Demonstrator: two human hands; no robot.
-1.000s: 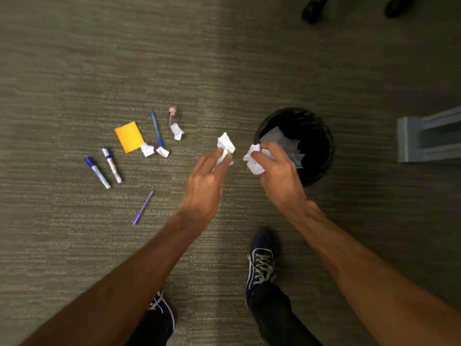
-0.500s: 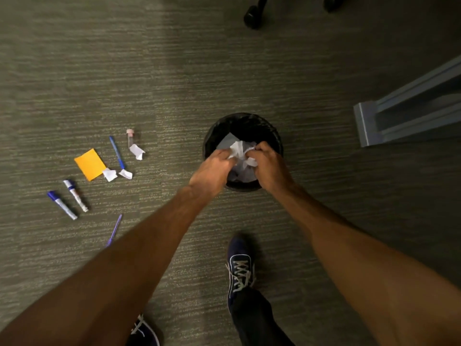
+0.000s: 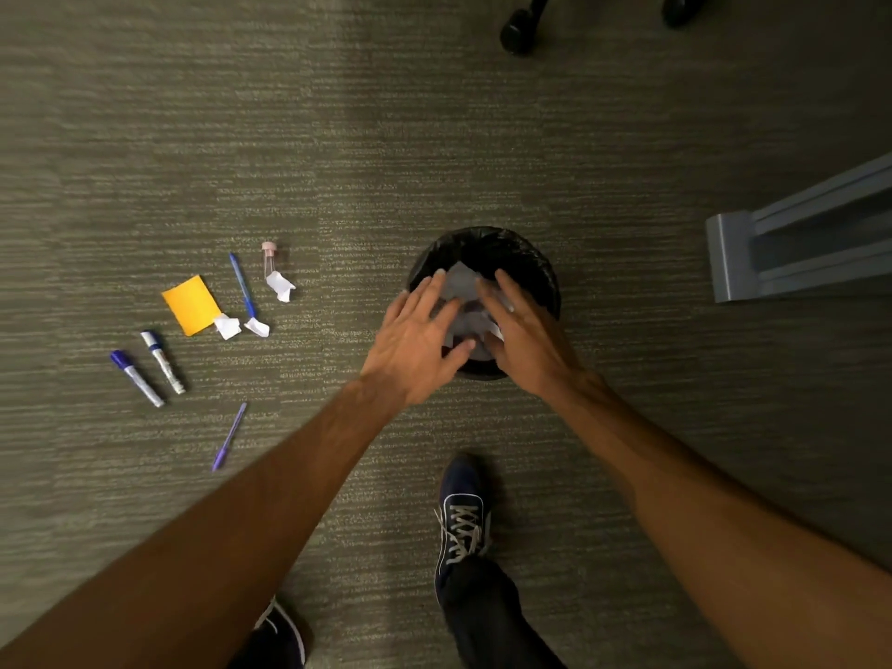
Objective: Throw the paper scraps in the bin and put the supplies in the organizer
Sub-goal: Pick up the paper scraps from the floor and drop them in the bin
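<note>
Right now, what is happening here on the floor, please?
A person is clearing up. Both hands, the left hand and the right hand, are open and empty above the black bin, which holds white paper. Three paper scraps lie on the carpet with two markers, two pens, an orange pad and a small vial.

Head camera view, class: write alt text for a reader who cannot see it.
Both of a person's hands, left hand and right hand, are spread open over a black bin holding white paper. On the grey carpet to the left lie three paper scraps, an orange sticky pad, two markers, two pens and a small capped tube.
</note>
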